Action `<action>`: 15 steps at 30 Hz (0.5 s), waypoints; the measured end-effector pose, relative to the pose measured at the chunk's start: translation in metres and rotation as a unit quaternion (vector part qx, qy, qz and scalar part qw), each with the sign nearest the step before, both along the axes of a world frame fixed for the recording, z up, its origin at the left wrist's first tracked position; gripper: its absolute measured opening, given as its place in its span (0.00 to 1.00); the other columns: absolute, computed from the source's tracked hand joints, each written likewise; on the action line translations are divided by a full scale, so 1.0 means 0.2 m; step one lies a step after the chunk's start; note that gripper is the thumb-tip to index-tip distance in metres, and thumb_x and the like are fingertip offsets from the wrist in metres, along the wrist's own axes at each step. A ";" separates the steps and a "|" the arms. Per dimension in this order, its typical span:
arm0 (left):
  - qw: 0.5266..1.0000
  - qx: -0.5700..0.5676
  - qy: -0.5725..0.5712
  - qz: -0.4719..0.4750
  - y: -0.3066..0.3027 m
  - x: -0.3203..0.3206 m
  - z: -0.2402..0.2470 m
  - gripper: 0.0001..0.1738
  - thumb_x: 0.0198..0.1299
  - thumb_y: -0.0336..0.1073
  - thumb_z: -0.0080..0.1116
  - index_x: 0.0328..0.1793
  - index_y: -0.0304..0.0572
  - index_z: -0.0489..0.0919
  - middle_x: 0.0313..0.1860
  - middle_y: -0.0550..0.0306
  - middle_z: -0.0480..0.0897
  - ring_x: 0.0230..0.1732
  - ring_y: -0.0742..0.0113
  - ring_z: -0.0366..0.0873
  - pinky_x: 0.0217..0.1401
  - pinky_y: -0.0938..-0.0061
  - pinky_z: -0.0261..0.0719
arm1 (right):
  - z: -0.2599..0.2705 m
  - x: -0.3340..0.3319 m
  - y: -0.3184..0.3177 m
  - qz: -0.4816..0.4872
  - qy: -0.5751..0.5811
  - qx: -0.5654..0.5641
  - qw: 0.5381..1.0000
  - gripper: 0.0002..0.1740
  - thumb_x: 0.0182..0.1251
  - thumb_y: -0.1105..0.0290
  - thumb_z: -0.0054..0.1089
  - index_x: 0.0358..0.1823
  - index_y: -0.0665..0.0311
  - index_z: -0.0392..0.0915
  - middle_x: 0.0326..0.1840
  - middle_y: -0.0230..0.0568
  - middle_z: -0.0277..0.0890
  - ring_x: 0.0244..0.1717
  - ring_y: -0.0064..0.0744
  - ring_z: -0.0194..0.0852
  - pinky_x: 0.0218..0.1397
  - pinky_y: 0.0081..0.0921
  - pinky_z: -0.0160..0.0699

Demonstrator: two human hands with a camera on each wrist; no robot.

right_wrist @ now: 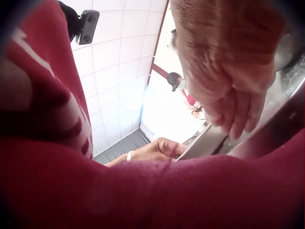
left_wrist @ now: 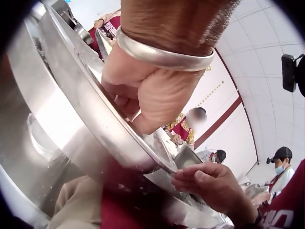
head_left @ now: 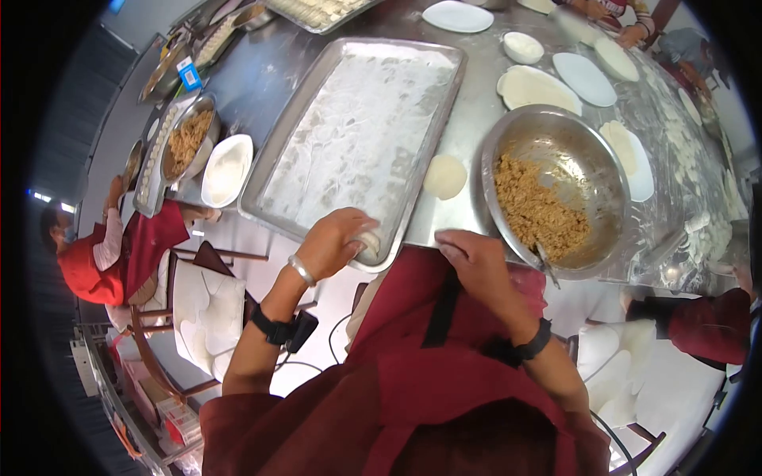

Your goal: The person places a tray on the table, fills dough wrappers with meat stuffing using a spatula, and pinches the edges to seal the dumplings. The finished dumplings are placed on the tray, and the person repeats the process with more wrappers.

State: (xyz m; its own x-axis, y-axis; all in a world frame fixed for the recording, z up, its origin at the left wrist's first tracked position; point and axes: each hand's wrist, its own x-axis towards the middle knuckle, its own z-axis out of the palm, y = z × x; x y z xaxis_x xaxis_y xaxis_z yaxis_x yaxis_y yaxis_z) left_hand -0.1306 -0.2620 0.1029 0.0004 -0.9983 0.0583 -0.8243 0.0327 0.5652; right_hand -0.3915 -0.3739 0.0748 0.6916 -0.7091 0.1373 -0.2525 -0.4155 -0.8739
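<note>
My left hand [head_left: 340, 242] is curled around a pale dumpling [head_left: 370, 241] at the near corner of a large floured metal tray [head_left: 349, 127]. In the left wrist view the left hand [left_wrist: 147, 90], with a silver bracelet on the wrist, is fisted over the tray rim [left_wrist: 95, 119]. My right hand [head_left: 468, 255] rests on the steel table's near edge, holding nothing; in the right wrist view its fingers [right_wrist: 238, 114] hang loosely over that edge. A flat round dough wrapper [head_left: 444, 176] lies between the tray and a steel bowl [head_left: 611, 170] of brown minced filling [head_left: 540, 214].
A spoon [head_left: 546, 262] leans in the bowl. White plates and dough discs [head_left: 540, 86] lie at the far right. A second filling bowl [head_left: 189, 139] and a white bowl [head_left: 226, 169] stand left. Other people in red sit at left [head_left: 95, 254] and right [head_left: 706, 321].
</note>
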 end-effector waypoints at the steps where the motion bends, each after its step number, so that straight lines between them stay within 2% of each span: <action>1: 0.998 -0.050 0.022 0.044 0.01 -0.01 0.02 0.18 0.52 0.25 0.65 0.51 0.39 0.83 0.48 0.48 0.81 0.48 0.50 0.79 0.52 0.63 0.78 | -0.03 0.04 -0.02 -0.032 -0.015 -0.065 0.997 0.15 0.61 0.75 0.63 0.50 0.70 0.81 0.48 0.54 0.82 0.51 0.53 0.80 0.55 0.38 0.78; 2: 0.990 -0.100 0.044 0.087 0.04 -0.01 0.04 0.18 0.53 0.25 0.65 0.52 0.38 0.83 0.48 0.48 0.81 0.47 0.52 0.79 0.51 0.64 0.79 | -0.05 0.07 -0.05 -0.065 -0.030 -0.129 0.989 0.17 0.61 0.76 0.62 0.52 0.70 0.79 0.50 0.55 0.81 0.54 0.55 0.78 0.57 0.39 0.77; 3: 0.975 -0.131 0.067 0.166 0.07 0.02 0.02 0.17 0.54 0.25 0.64 0.52 0.36 0.82 0.46 0.50 0.81 0.44 0.56 0.80 0.48 0.67 0.80 | -0.04 0.10 -0.08 -0.041 0.011 -0.147 0.988 0.25 0.60 0.77 0.62 0.61 0.72 0.72 0.62 0.59 0.73 0.67 0.56 0.67 0.69 0.41 0.68; 4: 0.952 -0.161 0.091 0.243 0.12 0.06 -0.03 0.17 0.56 0.25 0.63 0.52 0.34 0.81 0.43 0.52 0.82 0.41 0.60 0.80 0.45 0.69 0.81 | -0.08 0.14 -0.10 -0.062 0.026 -0.171 0.983 0.27 0.60 0.76 0.63 0.62 0.73 0.70 0.64 0.61 0.70 0.70 0.58 0.63 0.71 0.42 0.64; 6: 0.899 -0.165 0.113 0.391 0.27 0.14 -0.13 0.10 0.59 0.27 0.62 0.46 0.31 0.79 0.33 0.55 0.80 0.31 0.68 0.79 0.34 0.75 0.81 | -0.21 0.25 -0.16 -0.104 0.052 -0.222 0.968 0.31 0.60 0.75 0.64 0.64 0.76 0.65 0.69 0.65 0.64 0.75 0.61 0.55 0.76 0.44 0.57; 7: 0.862 -0.159 0.178 0.446 0.31 0.12 -0.14 0.09 0.62 0.30 0.62 0.45 0.34 0.77 0.31 0.56 0.79 0.28 0.69 0.78 0.32 0.76 0.80 | -0.25 0.28 -0.19 -0.086 0.070 -0.221 0.969 0.36 0.60 0.72 0.66 0.67 0.77 0.61 0.74 0.67 0.56 0.78 0.66 0.46 0.80 0.48 0.48; 8: 0.819 -0.152 0.245 0.497 0.35 0.11 -0.15 0.09 0.64 0.33 0.61 0.43 0.36 0.75 0.29 0.57 0.78 0.26 0.69 0.78 0.30 0.78 0.79 | -0.22 0.32 -0.22 -0.089 0.096 -0.200 0.971 0.37 0.60 0.70 0.68 0.68 0.76 0.61 0.74 0.66 0.56 0.78 0.67 0.45 0.79 0.49 0.50; 10: 0.766 -0.164 0.322 0.531 0.42 0.08 -0.24 0.14 0.65 0.37 0.62 0.44 0.37 0.71 0.28 0.57 0.76 0.23 0.67 0.78 0.25 0.75 0.80 | -0.15 0.37 -0.26 -0.084 0.124 -0.184 0.971 0.38 0.59 0.70 0.69 0.68 0.75 0.61 0.74 0.66 0.55 0.78 0.67 0.44 0.79 0.48 0.49; 12: 0.684 -0.145 0.466 0.543 0.41 0.01 -0.25 0.21 0.68 0.44 0.60 0.51 0.33 0.71 0.32 0.50 0.80 0.27 0.62 0.83 0.27 0.70 0.86 | -0.18 0.39 -0.28 -0.075 0.123 -0.219 0.965 0.38 0.58 0.67 0.70 0.67 0.73 0.63 0.73 0.62 0.58 0.77 0.64 0.47 0.79 0.51 0.48; 15: 0.599 -0.022 0.681 0.420 0.34 -0.01 -0.18 0.27 0.71 0.49 0.54 0.57 0.29 0.69 0.43 0.40 0.82 0.35 0.52 0.87 0.32 0.62 0.90 | -0.18 0.36 -0.28 -0.030 0.128 -0.248 0.960 0.39 0.56 0.63 0.71 0.66 0.71 0.64 0.71 0.57 0.61 0.75 0.60 0.52 0.78 0.54 0.47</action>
State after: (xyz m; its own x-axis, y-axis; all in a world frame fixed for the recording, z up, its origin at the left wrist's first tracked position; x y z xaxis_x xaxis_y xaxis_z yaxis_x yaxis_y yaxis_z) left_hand -0.1333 -0.1948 0.0660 0.5790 -0.6099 -0.5411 0.6646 -0.0314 0.7465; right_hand -0.3190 -0.4306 0.0397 0.7074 -0.6403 0.2993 -0.4692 -0.7421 -0.4786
